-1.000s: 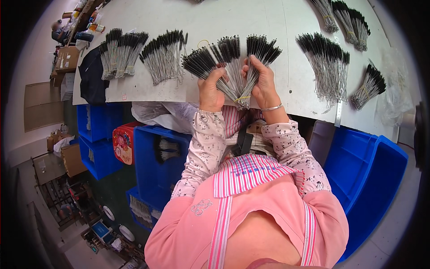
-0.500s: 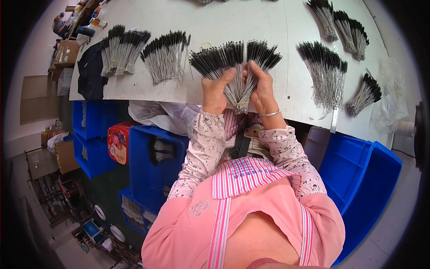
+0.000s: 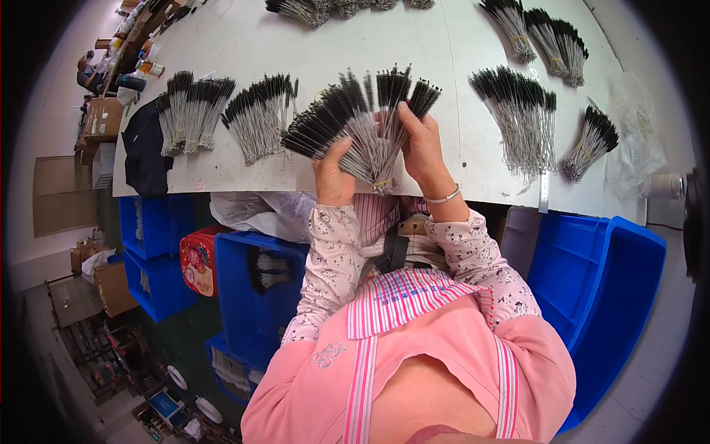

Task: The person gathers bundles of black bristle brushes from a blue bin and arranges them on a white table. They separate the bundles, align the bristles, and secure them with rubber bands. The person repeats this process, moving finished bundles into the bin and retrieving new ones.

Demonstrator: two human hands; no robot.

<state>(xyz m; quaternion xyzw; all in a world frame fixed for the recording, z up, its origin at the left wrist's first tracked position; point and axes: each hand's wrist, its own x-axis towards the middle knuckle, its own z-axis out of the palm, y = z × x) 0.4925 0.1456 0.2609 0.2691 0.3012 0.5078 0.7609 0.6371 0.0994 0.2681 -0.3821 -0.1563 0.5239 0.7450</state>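
Note:
A fanned bundle of thin wire brushes [image 3: 367, 140] with black bristle tips and twisted silver stems is between my hands, above the table's front edge. A yellow band [image 3: 381, 183] ties its stems near the lower end. My left hand [image 3: 335, 176] grips the left side of the fan, thumb lying over the stems. My right hand [image 3: 421, 144] holds the right side, thumb up by the bristles; its other fingers are mostly hidden behind the brushes. A gap parts the bristles into a wide left section and a smaller right one.
On the white table [image 3: 222, 44] lie loose brushes [image 3: 259, 122] and tied bundles [image 3: 194, 111] at left, a large brush pile [image 3: 518, 122] and more bundles [image 3: 590, 144] at right. Blue bins [image 3: 599, 274], a red flowered container [image 3: 197, 263] and plastic bags [image 3: 259, 211] stand below the edge.
The left part of the fan has spread and tipped further left, with my left hand lower. My right hand's thumb has shifted up toward the bristles. The whole view has shifted slightly.

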